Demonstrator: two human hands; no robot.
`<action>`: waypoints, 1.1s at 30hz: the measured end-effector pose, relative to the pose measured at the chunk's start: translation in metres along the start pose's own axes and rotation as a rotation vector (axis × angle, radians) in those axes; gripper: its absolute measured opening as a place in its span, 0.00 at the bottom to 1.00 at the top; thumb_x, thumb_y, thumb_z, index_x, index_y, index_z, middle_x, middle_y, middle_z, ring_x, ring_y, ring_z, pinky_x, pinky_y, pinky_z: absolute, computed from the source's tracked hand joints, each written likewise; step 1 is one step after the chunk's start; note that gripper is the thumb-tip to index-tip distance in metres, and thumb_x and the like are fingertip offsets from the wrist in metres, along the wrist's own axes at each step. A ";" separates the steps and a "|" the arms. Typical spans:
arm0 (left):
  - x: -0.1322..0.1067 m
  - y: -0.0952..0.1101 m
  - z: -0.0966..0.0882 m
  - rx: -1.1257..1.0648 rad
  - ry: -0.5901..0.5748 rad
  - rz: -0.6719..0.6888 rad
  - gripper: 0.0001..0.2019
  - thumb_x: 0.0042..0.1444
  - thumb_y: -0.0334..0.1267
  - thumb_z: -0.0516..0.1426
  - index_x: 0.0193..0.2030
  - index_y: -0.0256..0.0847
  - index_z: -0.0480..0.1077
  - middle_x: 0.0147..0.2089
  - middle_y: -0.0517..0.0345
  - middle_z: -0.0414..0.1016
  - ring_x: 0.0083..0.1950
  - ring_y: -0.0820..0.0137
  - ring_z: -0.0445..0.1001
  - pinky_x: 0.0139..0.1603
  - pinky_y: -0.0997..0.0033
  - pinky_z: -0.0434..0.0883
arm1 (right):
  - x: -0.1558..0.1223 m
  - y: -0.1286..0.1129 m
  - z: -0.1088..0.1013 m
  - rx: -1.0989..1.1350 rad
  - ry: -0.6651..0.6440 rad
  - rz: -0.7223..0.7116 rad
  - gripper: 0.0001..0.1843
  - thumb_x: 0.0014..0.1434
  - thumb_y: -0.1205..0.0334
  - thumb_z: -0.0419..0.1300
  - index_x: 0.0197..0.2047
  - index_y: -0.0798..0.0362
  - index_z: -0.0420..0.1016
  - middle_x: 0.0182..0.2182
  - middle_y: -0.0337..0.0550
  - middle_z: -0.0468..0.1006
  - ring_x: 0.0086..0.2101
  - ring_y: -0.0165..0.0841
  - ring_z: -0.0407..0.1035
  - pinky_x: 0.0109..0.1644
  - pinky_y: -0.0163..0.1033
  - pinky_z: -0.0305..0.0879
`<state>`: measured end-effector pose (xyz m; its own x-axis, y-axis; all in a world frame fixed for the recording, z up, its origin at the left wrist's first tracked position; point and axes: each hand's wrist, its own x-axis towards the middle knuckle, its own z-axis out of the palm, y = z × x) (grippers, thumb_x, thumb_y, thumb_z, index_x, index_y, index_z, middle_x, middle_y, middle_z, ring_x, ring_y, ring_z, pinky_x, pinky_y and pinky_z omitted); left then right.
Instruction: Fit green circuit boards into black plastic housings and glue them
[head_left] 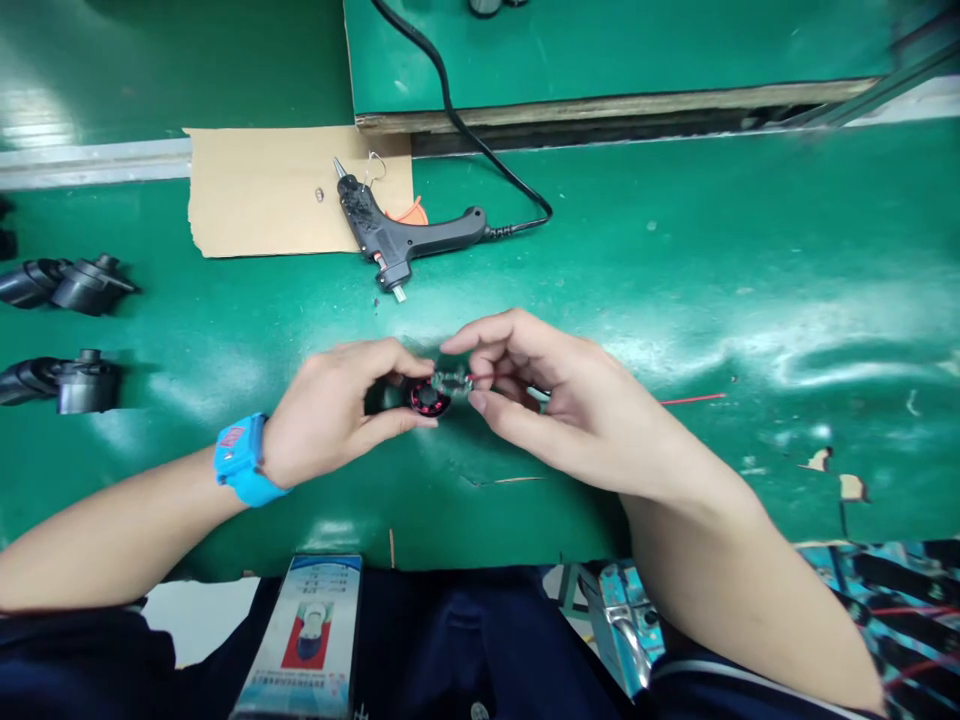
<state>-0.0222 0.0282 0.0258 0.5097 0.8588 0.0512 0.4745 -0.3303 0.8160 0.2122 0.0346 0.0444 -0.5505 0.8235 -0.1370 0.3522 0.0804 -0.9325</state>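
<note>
My left hand (334, 410), with a blue watch (241, 460) on its wrist, is closed round a small black round part (429, 398) that has a ring of pink dots on its face. My right hand (547, 395) meets it from the right. Its thumb and fingers pinch a small grey piece (452, 381) at the top of that part. A thin red wire (690, 400) runs out to the right from behind my right hand. Both hands hover just above the green table (675, 260).
A black glue gun (401, 232) lies beyond my hands, its tip on a sheet of cardboard (262, 190), its cord (465, 120) running back. Black cylindrical parts (71, 285) (64, 382) lie at the left. A printed box (304, 635) rests near my lap.
</note>
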 end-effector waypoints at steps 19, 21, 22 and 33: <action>-0.002 -0.002 0.011 0.252 0.059 0.208 0.11 0.65 0.44 0.59 0.47 0.40 0.69 0.44 0.52 0.81 0.46 0.62 0.82 0.45 0.64 0.77 | 0.014 0.013 0.018 0.312 -0.028 0.067 0.19 0.58 0.65 0.65 0.52 0.53 0.68 0.26 0.28 0.53 0.25 0.24 0.50 0.27 0.33 0.51; -0.002 -0.002 0.011 0.271 0.058 0.231 0.09 0.65 0.42 0.59 0.46 0.39 0.69 0.44 0.52 0.81 0.46 0.62 0.82 0.46 0.64 0.78 | 0.015 0.012 0.020 0.295 -0.021 0.061 0.21 0.56 0.67 0.65 0.52 0.54 0.67 0.26 0.28 0.53 0.25 0.24 0.51 0.28 0.33 0.52; -0.003 -0.001 0.011 0.283 0.052 0.238 0.08 0.65 0.41 0.59 0.46 0.39 0.69 0.44 0.52 0.81 0.47 0.62 0.82 0.46 0.64 0.78 | 0.015 0.011 0.021 0.285 -0.020 0.066 0.22 0.55 0.69 0.64 0.52 0.53 0.67 0.26 0.28 0.54 0.26 0.24 0.52 0.28 0.33 0.52; -0.002 -0.002 0.012 0.194 0.087 0.176 0.12 0.62 0.39 0.62 0.49 0.39 0.70 0.47 0.52 0.81 0.48 0.65 0.81 0.48 0.66 0.76 | 0.014 0.015 0.009 0.307 -0.052 0.061 0.31 0.55 0.63 0.68 0.59 0.50 0.61 0.37 0.36 0.69 0.36 0.28 0.66 0.37 0.35 0.67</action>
<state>-0.0159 0.0224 0.0174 0.5367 0.8092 0.2389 0.5169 -0.5392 0.6649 0.2029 0.0425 0.0258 -0.5764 0.7910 -0.2050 0.1447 -0.1481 -0.9783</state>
